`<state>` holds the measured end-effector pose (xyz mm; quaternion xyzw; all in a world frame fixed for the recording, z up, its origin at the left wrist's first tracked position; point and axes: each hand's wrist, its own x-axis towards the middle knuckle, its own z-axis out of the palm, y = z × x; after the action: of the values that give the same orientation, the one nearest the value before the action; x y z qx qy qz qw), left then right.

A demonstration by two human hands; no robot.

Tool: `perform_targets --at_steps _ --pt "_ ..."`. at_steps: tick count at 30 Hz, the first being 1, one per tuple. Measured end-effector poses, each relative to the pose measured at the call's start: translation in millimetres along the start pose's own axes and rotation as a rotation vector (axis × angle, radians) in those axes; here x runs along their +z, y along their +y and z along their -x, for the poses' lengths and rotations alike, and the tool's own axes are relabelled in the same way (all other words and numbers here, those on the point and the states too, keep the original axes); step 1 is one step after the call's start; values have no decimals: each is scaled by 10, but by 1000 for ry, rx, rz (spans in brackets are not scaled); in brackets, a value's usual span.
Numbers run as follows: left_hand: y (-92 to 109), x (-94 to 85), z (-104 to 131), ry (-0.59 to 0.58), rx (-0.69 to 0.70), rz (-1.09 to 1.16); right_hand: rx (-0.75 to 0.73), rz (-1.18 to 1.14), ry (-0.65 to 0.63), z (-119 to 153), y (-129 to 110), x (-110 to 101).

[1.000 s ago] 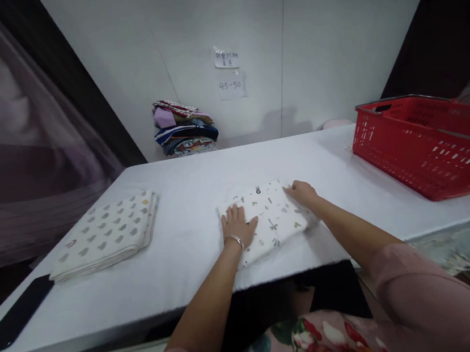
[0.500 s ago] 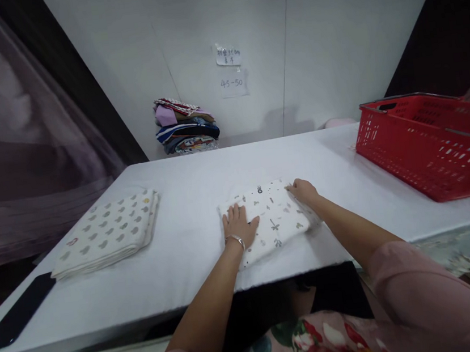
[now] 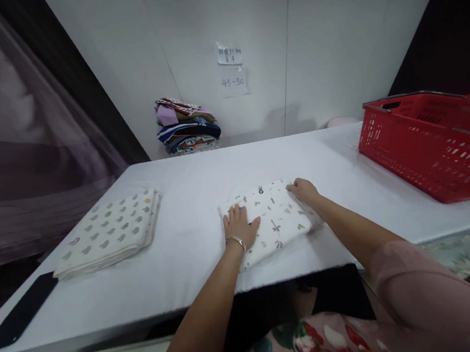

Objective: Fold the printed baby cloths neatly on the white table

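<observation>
Left hand spread flat on cloth, nine o'clock side; right hand pinches its one o'clock corner. Basket at two o'clock.

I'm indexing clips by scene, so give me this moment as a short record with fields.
Left: left hand flat, fingers spread, on the printed cloth
Right: right hand curled at that cloth's far right corner
Surface: white-covered table
Left side: folded cloth with rows of motifs, flat dark object
Right side: red basket
Behind: stacked fabrics, "45-50" sign
</observation>
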<state>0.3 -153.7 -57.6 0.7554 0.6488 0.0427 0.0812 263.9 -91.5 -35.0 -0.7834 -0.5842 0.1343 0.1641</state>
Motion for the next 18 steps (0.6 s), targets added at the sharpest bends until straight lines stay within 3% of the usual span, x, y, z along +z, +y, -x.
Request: perform_targets --at_steps 16,18 --pt "40 -75 42 -15 -16 -2 -11 -38 -4 -29 -4 13" --pt "41 -77 42 -11 -16 -2 -86 -4 35 11 -20 9"
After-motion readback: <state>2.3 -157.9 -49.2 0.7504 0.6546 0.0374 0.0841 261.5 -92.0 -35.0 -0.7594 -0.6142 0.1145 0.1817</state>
